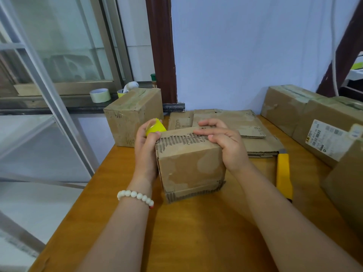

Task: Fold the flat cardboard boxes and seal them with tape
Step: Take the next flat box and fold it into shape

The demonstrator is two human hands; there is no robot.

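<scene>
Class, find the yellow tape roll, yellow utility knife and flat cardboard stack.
yellow tape roll (156,128): head view, outer side.
yellow utility knife (283,173): head view, handle middle.
flat cardboard stack (241,118): head view, top sheet.

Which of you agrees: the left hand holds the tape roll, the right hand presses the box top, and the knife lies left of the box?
Not quite. The head view shows the knife lying right of the box, not left. The rest holds: the left hand holds the tape roll and the right hand presses the box top.
</scene>
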